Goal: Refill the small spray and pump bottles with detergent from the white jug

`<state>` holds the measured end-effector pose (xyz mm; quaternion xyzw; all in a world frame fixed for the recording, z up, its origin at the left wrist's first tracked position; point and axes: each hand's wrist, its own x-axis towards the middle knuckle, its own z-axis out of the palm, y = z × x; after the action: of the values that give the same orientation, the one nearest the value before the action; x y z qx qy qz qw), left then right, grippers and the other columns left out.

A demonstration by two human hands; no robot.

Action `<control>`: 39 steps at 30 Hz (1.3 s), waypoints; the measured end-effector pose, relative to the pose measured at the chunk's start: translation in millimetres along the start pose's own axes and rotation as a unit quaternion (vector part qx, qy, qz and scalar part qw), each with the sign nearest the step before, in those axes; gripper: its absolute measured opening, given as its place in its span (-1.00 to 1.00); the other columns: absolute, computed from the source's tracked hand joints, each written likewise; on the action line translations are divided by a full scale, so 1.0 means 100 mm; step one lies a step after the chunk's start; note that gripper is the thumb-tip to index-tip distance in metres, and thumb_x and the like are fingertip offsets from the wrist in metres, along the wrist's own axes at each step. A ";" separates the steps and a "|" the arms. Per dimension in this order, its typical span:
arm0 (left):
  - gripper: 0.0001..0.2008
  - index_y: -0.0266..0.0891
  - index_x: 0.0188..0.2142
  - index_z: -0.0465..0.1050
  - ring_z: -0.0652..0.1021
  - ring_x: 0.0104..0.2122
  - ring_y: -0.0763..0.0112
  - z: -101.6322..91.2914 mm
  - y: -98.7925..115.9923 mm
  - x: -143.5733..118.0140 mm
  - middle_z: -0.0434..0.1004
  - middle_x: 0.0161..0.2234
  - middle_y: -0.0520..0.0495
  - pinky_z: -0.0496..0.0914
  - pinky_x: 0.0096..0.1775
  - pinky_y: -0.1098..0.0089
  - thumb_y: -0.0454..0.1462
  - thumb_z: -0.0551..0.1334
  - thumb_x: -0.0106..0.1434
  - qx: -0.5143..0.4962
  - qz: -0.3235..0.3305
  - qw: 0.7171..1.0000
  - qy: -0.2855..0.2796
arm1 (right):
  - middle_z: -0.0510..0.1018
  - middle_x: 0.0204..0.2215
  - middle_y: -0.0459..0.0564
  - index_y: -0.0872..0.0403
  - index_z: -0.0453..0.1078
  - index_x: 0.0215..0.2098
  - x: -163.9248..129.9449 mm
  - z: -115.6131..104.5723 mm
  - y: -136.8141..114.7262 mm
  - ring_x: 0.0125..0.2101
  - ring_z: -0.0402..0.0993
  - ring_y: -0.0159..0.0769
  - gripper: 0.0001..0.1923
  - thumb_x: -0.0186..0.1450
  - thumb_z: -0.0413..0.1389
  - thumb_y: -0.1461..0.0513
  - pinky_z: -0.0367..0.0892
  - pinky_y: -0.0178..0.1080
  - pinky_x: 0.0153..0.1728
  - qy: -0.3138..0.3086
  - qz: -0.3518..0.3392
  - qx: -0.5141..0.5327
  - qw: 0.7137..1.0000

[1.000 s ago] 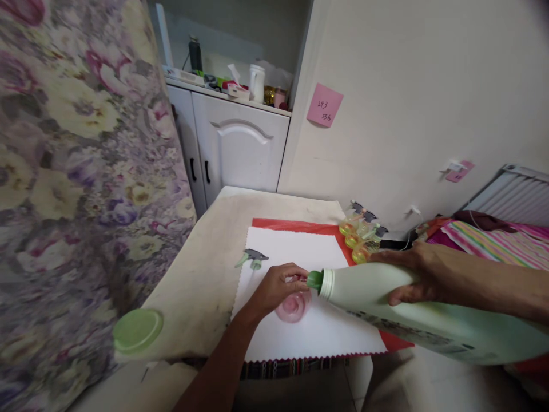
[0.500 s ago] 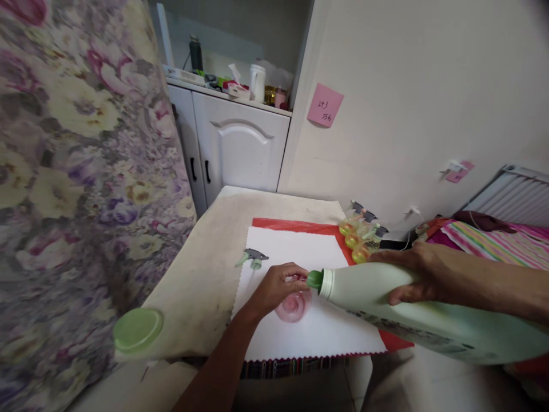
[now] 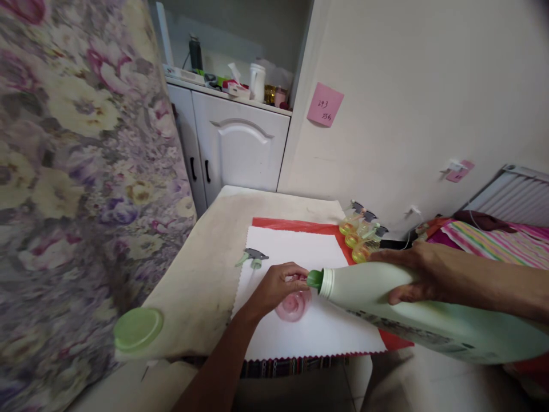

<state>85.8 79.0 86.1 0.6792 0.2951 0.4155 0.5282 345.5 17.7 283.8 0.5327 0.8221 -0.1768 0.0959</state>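
Note:
My left hand [image 3: 281, 286] is closed around the neck of a small pink see-through spray bottle [image 3: 291, 307], which stands on a white sheet [image 3: 300, 246]. My right hand [image 3: 422, 274] grips a large pale green detergent jug [image 3: 377, 286], tipped nearly level. Its green spout [image 3: 315, 279] lies right at my left fingers, over the bottle's mouth; the fingers hide the opening, and I cannot make out any liquid. A grey and green spray trigger head [image 3: 256, 256] rests on the sheet to the left. The jug's green cap [image 3: 138, 329] sits at the table's left front corner.
Several yellow spray bottles [image 3: 359, 240] with trigger heads stand at the table's right back edge. Red cloth [image 3: 295, 225] shows under the sheet. A floral curtain [image 3: 86, 200] hangs at left, a white cabinet [image 3: 242, 143] stands behind, and a striped bed cover [image 3: 493, 240] lies at right.

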 end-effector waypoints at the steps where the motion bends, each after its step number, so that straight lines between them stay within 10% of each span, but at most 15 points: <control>1: -0.86 -0.22 -0.30 0.59 0.50 -0.27 0.34 0.00 0.00 0.00 0.55 -0.30 -0.06 0.35 -0.16 0.34 -0.29 0.32 0.10 0.000 -0.001 1.000 0.000 | 0.53 -0.50 -0.17 -0.02 0.39 -0.20 0.00 0.00 -0.01 -0.53 0.47 -0.36 -0.61 0.19 0.15 -0.10 0.23 -0.38 -0.54 0.000 -0.002 0.006 1.000; 39: -0.85 -0.21 -0.29 0.59 0.50 -0.27 0.35 0.00 -0.04 0.00 0.55 -0.29 -0.05 0.35 -0.15 0.33 -0.30 0.32 0.10 -0.007 0.007 1.000 0.000 | 0.56 -0.49 -0.15 -0.01 0.39 -0.19 0.00 -0.02 -0.04 -0.53 0.48 -0.34 -0.63 0.19 0.16 -0.07 0.24 -0.39 -0.55 0.001 -0.006 0.007 1.000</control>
<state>86.0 80.2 82.1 0.6775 0.2873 0.4213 0.5300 342.1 16.8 286.2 0.5283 0.8243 -0.1824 0.0908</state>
